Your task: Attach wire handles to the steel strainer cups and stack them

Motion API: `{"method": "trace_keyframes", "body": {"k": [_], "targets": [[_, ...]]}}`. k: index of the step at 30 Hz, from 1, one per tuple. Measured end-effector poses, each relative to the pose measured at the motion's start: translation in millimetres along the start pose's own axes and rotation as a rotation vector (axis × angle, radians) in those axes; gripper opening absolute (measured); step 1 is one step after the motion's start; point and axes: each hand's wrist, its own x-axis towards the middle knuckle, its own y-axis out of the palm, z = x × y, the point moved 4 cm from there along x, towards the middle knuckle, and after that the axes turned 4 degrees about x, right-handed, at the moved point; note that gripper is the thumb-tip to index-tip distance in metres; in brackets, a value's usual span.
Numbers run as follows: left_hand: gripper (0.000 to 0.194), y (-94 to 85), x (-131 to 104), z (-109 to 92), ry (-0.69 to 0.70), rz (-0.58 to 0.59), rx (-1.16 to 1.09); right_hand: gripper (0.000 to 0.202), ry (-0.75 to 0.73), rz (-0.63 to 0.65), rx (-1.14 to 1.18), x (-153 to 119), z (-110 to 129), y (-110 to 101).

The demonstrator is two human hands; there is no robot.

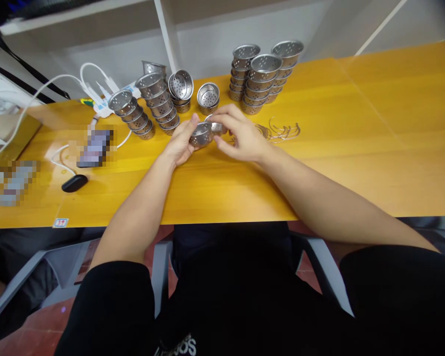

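My left hand is clamping 1 metal cup; whether my right hand is gripping the adjacent cup, I cannot tell. Leftward, a label is showing "3".

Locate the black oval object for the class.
In the head view, the black oval object lies on the table's left side, just below the pixelated phone.

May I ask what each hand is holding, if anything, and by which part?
The left hand holds a perforated cup by its side; the right hand is at another cup, its hold unclear.
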Motion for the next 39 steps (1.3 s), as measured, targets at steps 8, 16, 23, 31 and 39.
{"method": "trace_keyframes", "body": {"k": [8, 16, 23, 31, 39], "targets": [[0.124, -8.3, 25, 18, 0.228, 0.115, 0.161, 0.045, 0.013, 0.061, 0.015, 0, -10, 12], [0.127, -23.4, 47, 25, 0.545, 0.167, 0.539, 0.060, 0.107, 0.157, -0.150, -2, -16, 21], [0.115, -32.2, 57, 31, 0.741, 0.175, 0.741, 0.034, 0.127, 0.166, -0.230, 3, -12, 17], [0.107, -9.5, 34, -1, 0.642, 0.160, 0.749, 0.044, 0.114, 0.112, -0.187, 6, -13, 9], [0.079, 5.9, 12, -28, 0.454, 0.058, 0.558, 0.067, 0.119, 0.039, -0.115, 5, -13, 1]]}}
